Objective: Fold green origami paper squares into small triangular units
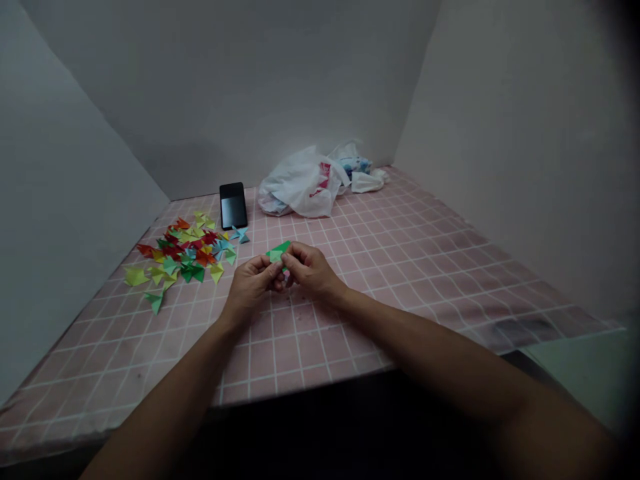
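Over a pink checked table (pixel 400 267) between grey walls (pixel 250 87), both hands pinch green paper (pixel 278 252).

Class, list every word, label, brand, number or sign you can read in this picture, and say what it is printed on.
No text can be read.
White plastic bag: red print, too blurred to read.
Blue-and-white packet behind it: pattern or print, too small to tell.
Black phone: dark screen, nothing showing.
Green folded paper held by the left hand and right hand: plain.
Pile of coloured folded papers: plain.
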Demonstrator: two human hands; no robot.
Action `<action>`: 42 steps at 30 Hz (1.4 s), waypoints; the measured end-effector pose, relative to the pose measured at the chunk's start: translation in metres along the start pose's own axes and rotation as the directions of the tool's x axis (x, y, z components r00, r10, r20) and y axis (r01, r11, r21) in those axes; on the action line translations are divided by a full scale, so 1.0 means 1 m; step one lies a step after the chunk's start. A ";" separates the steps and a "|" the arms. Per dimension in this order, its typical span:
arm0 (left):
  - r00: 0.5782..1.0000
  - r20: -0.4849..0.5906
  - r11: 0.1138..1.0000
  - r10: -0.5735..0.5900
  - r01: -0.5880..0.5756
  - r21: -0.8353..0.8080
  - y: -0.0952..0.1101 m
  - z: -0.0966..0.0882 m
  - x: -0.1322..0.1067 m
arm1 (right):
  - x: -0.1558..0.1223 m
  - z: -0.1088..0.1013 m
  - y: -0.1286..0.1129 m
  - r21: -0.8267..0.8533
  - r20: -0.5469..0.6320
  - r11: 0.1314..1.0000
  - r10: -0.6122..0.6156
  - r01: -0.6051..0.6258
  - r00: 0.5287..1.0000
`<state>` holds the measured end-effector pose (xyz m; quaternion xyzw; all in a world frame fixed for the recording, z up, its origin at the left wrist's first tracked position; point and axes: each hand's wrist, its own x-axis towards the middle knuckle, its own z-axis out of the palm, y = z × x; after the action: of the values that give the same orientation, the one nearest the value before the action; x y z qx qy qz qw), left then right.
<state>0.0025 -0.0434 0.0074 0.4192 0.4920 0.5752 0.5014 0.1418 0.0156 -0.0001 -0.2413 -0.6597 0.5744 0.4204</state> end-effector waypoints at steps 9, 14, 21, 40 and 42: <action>1.000 0.027 0.999 0.016 -0.015 -0.033 0.004 0.003 0.000 | 0.002 -0.001 -0.001 0.143 -0.002 0.986 0.089 -0.087 0.996; 0.999 0.020 0.999 0.037 -0.037 -0.005 0.001 0.001 0.001 | 0.001 -0.001 -0.001 0.155 0.001 0.983 0.101 -0.100 0.995; 0.999 0.019 1.000 0.027 -0.027 0.004 0.000 0.001 0.001 | 0.002 0.000 0.003 0.110 -0.036 0.992 0.071 -0.066 0.997; 0.998 -0.035 0.999 -0.047 0.046 -0.017 0.004 0.004 -0.004 | -0.001 0.004 0.010 0.010 -0.067 1.000 0.028 -0.028 0.997; 0.997 -0.066 0.999 -0.050 0.048 -0.020 0.005 0.003 -0.003 | -0.001 0.004 0.010 0.037 -0.043 0.998 0.045 -0.043 0.998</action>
<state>0.0052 -0.0465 0.0124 0.3830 0.5132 0.5809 0.5025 0.1370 0.0144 -0.0104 -0.2606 -0.6346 0.5898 0.4261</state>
